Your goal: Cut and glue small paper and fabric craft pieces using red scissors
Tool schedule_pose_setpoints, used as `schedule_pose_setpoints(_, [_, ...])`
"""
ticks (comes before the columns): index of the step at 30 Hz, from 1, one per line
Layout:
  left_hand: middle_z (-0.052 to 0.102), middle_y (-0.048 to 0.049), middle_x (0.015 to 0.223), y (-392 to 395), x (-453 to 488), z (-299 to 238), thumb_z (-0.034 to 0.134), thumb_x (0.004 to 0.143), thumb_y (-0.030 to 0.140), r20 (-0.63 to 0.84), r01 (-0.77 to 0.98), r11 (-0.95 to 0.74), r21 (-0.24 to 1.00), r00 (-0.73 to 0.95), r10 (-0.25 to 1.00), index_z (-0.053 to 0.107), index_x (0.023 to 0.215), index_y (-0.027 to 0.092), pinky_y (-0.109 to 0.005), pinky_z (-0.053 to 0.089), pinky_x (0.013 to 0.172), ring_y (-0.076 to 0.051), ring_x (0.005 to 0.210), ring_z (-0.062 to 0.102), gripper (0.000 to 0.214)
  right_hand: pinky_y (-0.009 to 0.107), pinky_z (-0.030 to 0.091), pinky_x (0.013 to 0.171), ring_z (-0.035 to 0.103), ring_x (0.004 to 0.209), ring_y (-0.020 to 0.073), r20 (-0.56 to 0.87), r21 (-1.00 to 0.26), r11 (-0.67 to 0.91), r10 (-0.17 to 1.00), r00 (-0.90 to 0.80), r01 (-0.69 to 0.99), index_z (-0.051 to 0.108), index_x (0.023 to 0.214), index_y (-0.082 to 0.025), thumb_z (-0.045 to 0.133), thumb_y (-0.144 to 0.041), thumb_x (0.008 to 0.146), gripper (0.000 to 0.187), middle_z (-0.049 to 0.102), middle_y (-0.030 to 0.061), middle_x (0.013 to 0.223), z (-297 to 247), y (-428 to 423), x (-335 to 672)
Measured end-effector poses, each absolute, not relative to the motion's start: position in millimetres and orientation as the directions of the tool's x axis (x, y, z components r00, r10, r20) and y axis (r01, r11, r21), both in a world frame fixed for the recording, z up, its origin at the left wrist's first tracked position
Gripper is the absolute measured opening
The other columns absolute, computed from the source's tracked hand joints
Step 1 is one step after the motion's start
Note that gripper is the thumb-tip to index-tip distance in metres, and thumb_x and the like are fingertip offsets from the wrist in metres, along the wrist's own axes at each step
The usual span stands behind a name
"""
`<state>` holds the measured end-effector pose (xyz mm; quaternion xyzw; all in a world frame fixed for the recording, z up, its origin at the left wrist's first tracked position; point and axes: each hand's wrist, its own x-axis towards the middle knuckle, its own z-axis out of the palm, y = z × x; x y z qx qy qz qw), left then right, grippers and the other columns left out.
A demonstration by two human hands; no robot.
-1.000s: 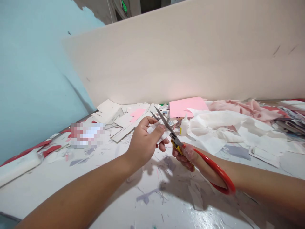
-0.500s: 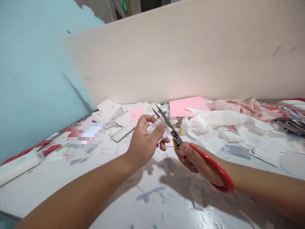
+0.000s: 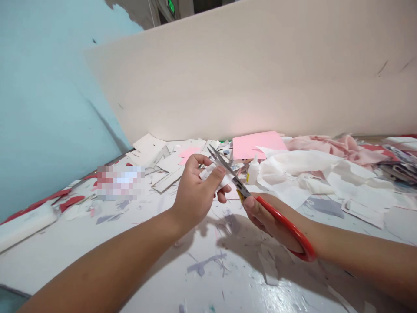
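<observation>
My left hand (image 3: 195, 191) pinches a small piece of white paper (image 3: 213, 173) between thumb and fingers. My right hand (image 3: 260, 215) grips a pair of scissors (image 3: 233, 175) with red handles and a yellow part near the pivot. The slightly parted steel blades reach across the paper's edge, just beyond my left thumb. One red handle loop curves along my right wrist, and my fingers hide part of the other.
Paper scraps litter the white table (image 3: 208, 278). Behind my hands lie a pink sheet (image 3: 259, 144), a small white glue bottle (image 3: 253, 171), crumpled white sheets (image 3: 293, 169) and pink fabric (image 3: 335, 148). A beige board (image 3: 228, 78) stands behind them, beside a pale blue wall (image 3: 48, 108).
My right hand has turned and shifted left, bringing the scissors further onto the paper. The red handle now lies closer along my wrist. My left hand has barely moved.
</observation>
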<state>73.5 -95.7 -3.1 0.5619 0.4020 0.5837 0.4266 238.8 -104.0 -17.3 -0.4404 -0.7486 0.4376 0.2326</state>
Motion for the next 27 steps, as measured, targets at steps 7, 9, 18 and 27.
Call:
schedule_pose_setpoints(7, [0.049,0.0095,0.052,-97,73,-2,0.057,0.077,0.033,0.326,-0.027,-0.326,0.945,-0.024,0.945,0.034,0.083,0.024,-0.017,0.046,0.040,-0.009,0.045,0.058,0.025,0.025,0.025,0.042,0.031,0.042,0.0102,-0.014,-0.858,0.233,0.880,-0.475,0.458,0.033,0.055,-0.021,0.035,-0.062,0.080,0.048,0.036,-0.0041,0.047,-24,-104,240])
schedule_pose_setpoints(9, [0.049,0.0098,0.051,-97,73,-2,0.057,0.077,0.033,0.325,-0.021,-0.326,0.945,-0.029,0.945,0.034,0.083,0.024,-0.017,0.046,0.040,-0.009,0.044,0.057,0.025,0.024,0.026,0.040,0.032,0.041,0.0097,-0.031,-0.871,0.205,0.884,-0.466,0.446,0.033,0.055,-0.021,0.037,-0.062,0.079,0.048,0.037,-0.0042,0.047,-26,-104,241])
schedule_pose_setpoints(18, [0.050,0.0098,0.050,-96,70,-4,0.058,0.075,0.037,0.279,-0.043,-0.278,0.960,0.033,0.960,0.034,0.083,0.025,-0.017,0.044,0.040,-0.010,0.044,0.057,0.028,0.026,0.040,0.048,0.049,0.046,0.0121,-0.062,-0.927,0.122,0.882,-0.467,0.354,0.042,0.055,-0.019,0.033,-0.065,0.079,0.053,0.051,-0.0001,0.049,-28,-101,241])
schedule_pose_setpoints(27, [0.057,0.0047,0.059,-95,67,-10,0.068,0.065,0.036,-0.109,0.178,0.001,0.984,0.600,0.793,0.036,0.088,0.025,-0.018,0.038,0.037,-0.009,0.041,0.051,0.042,0.027,0.045,0.057,0.056,0.058,0.0147,0.038,-0.993,0.084,0.892,-0.450,0.081,0.052,0.066,-0.019,0.057,-0.033,0.074,0.017,0.053,-0.0013,0.058,-31,-92,243])
